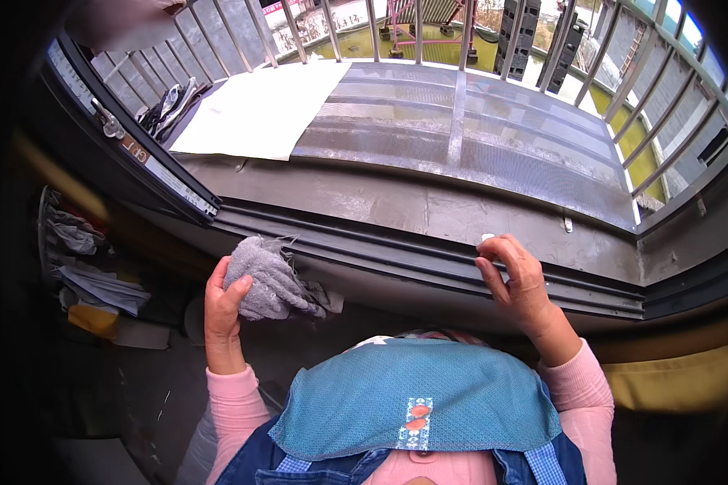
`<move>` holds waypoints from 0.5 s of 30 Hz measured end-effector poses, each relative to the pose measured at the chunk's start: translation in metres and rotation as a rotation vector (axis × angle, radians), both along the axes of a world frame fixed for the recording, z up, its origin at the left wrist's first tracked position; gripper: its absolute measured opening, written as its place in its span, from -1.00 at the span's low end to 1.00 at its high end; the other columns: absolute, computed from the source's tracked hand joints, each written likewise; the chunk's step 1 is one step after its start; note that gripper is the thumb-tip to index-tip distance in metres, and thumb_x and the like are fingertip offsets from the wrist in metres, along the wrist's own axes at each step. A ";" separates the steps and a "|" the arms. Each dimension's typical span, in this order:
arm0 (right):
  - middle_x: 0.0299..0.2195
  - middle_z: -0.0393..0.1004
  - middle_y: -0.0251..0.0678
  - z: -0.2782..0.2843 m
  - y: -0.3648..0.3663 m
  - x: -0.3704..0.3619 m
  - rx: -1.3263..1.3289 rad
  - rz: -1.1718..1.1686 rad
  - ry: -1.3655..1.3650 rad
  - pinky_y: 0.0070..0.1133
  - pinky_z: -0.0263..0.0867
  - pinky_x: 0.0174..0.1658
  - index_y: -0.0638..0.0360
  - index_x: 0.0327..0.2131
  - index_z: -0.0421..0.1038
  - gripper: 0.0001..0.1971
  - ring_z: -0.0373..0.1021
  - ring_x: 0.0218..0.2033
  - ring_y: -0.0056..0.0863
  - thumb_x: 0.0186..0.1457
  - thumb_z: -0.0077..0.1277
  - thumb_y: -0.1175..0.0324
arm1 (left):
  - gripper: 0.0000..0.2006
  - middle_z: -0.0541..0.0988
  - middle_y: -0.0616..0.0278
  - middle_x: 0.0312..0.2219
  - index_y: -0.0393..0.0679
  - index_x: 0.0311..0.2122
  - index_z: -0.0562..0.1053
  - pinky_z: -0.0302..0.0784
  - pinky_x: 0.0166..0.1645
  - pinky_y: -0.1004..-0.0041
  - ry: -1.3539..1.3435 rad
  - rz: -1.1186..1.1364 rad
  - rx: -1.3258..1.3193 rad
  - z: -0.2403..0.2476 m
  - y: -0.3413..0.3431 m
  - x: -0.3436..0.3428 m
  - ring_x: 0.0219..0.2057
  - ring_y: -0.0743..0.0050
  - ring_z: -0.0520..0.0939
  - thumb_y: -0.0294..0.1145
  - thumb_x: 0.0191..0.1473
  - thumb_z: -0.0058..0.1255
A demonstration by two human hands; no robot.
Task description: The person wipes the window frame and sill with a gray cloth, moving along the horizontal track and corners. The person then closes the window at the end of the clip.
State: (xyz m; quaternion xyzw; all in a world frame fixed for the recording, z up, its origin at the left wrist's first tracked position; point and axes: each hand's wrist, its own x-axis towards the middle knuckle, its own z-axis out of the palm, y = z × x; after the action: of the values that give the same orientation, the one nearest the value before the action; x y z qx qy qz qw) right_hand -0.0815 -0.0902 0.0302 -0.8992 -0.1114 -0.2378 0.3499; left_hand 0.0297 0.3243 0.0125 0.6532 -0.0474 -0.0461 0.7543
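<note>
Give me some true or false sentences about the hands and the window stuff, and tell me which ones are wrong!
1. The left hand holds a gray rag. True.
2. The right hand holds the gray rag too. False: it is apart from the gray rag, over by the dark window track.
3. A white sheet lies on the metal platform past the window track. True.
4. Both sleeves are green. False: they are pink.
5. Metal bars stand along the far edge of the metal platform. True.
6. The bib on the person's chest is yellow. False: it is mostly blue-green.
</note>
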 end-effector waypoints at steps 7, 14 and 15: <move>-0.17 0.33 -0.15 -0.027 -0.061 -0.066 -0.416 -0.459 -0.280 -0.31 0.23 -0.02 0.21 -0.16 0.36 -0.70 0.30 -0.12 -0.16 -0.04 0.05 0.58 | -0.62 0.56 0.17 -0.24 -0.31 -0.04 0.38 0.51 -0.09 0.45 -0.196 0.024 0.031 0.055 -0.012 0.042 -0.25 0.49 0.58 -0.45 0.00 0.08; -0.07 0.31 -0.11 -0.053 -0.080 -0.071 -0.445 -0.629 -0.276 -0.24 0.16 0.08 0.22 -0.08 0.31 -0.65 0.27 -0.02 -0.11 0.03 0.03 0.41 | -0.62 0.56 0.17 -0.25 -0.29 -0.02 0.36 0.51 -0.13 0.49 -0.297 -0.221 0.004 0.140 -0.103 0.180 -0.27 0.46 0.60 -0.42 0.04 0.07; -0.09 0.33 -0.11 -0.051 -0.080 -0.069 -0.464 -0.598 -0.293 -0.24 0.17 0.06 0.23 -0.07 0.32 -0.65 0.29 -0.04 -0.12 0.03 0.03 0.39 | -0.59 0.56 0.18 -0.25 -0.27 0.00 0.34 0.50 -0.14 0.50 -0.309 -0.238 0.020 0.144 -0.121 0.202 -0.27 0.47 0.60 -0.40 0.04 0.08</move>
State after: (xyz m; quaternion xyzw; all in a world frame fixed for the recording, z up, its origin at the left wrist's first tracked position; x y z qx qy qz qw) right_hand -0.1508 -0.1699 -0.0208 -0.9037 0.0556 -0.4231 0.0335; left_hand 0.2321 0.2034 0.1568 0.6496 -0.2390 -0.0345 0.7209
